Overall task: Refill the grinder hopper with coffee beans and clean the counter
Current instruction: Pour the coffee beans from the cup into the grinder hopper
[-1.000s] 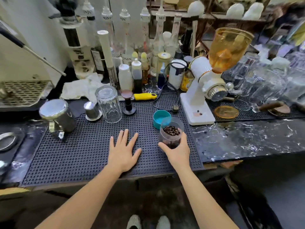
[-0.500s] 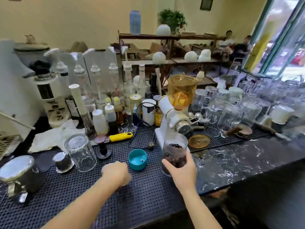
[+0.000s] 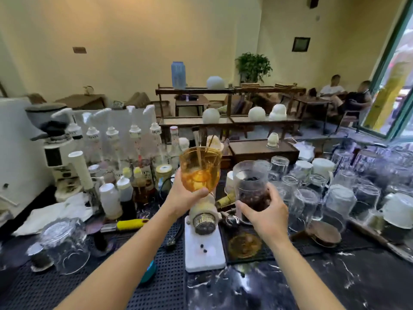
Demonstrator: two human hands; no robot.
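So the left hand [image 3: 182,199] is wrapped around the lower part of the amber hopper [image 3: 200,170] on the white grinder [image 3: 204,214], thumb across the front, which to me reads as bracing it so the thing doesn't wobble or twist while beans go in. The right hand [image 3: 264,212] is closed around a clear jar of coffee beans [image 3: 251,190], gripping it from below and behind, and the jar sits upright, lifted off the tabletop [image 3: 290,285] to about the same height as the hopper. Relative to the left hand, the jar is just off to the side, near the hopper but not touching it, and its mouth is level with the hopper rim rather than above it. My guess is the pour hasn't started, since the jar isn't tipped and the hopper looks mostly empty, though the amber tint makes that hard to call. The hopper's lid [image 3: 244,245] looks like it's lying flat on the mat below the right hand, so the top is open and ready. A couple of stray beans [image 3: 203,248] sit on the grinder's white base, below the left hand, so the cleanup half still looks untouched.
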